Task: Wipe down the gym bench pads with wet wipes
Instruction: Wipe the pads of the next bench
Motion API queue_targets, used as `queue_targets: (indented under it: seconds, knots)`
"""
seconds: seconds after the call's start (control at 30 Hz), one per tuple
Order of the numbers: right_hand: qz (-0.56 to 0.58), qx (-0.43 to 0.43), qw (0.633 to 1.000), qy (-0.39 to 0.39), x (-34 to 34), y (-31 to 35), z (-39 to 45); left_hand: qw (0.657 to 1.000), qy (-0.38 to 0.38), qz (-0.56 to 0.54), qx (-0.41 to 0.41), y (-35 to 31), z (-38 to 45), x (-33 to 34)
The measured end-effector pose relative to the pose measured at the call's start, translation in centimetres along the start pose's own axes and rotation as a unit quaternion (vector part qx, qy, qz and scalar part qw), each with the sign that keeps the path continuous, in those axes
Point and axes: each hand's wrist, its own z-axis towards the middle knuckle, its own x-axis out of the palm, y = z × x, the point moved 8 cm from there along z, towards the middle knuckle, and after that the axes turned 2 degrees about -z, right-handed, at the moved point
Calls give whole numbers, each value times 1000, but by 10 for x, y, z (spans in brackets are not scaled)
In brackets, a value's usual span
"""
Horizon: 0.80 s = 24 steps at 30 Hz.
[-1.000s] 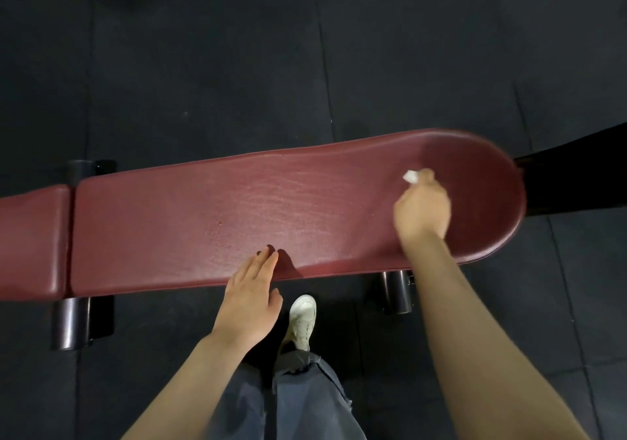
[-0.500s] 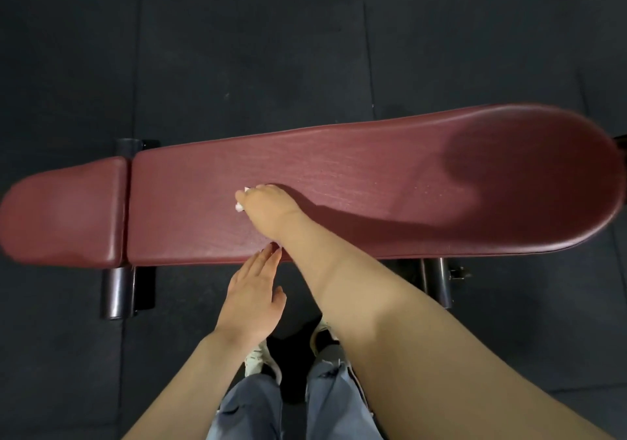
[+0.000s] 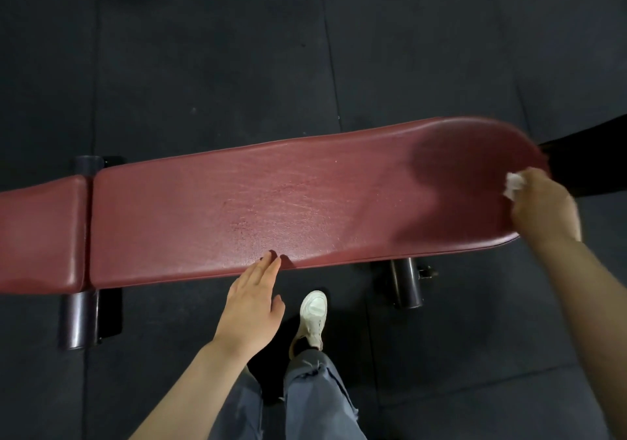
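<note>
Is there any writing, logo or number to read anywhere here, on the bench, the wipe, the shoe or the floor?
None: no text shows anywhere.
Long pad: plain red, no label.
Short pad: plain.
Wipe gripped by the right hand: blank white.
Shoe: no readable logo.
Floor: only a pale line, no letters.

long pad [image 3: 271, 208]: was dark red, creased grain
short pad [image 3: 37, 232]: was dark red
wet wipe [image 3: 514, 185]: was white
shoe [image 3: 314, 317]: was white
trousers [image 3: 315, 402]: were grey-blue
floor mats [image 3: 203, 66]: were black
bench legs [image 3: 405, 281]: were black
</note>
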Motion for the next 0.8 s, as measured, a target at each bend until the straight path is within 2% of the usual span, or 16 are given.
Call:
queue_targets:
  seconds: [0.1, 0.17, 0.27, 0.37, 0.43, 0.5, 0.57, 0.6, 0.7, 0.8]
  knots:
    - [84, 112, 988, -58, 6, -2, -20, 1000, 0, 0, -2, 3, 1, -1]
    - [118, 116, 983, -81, 23, 45, -37, 1000, -1, 0, -10, 8, 1, -3]
    - [73, -5, 997, -22, 67, 167, -74, 1000, -6, -2, -27, 20, 0, -7]
    - [60, -138, 988, 30, 96, 292, -129, 999, -2, 4, -47, 35, 0, -8]
    - [59, -286, 954, 70, 112, 370, -171, 998, -7, -3, -61, 42, -1, -11]
    - [37, -430, 889, 150, 129, 418, -207, 997, -19, -19, -72, 48, -3, -15]
    - [5, -500, 847, 179, 131, 423, -211, 997, -19, -15, -75, 53, -7, -14]
    - [6, -510, 843, 174, 126, 414, -203, 997, -14, -9, -76, 54, -9, -13]
    - [47, -470, 867, 158, 104, 348, -161, 998, -6, -5, -70, 48, -12, -8]
    - [19, -389, 916, 94, 73, 239, -107, 998, -3, -15, -56, 35, -10, -4]
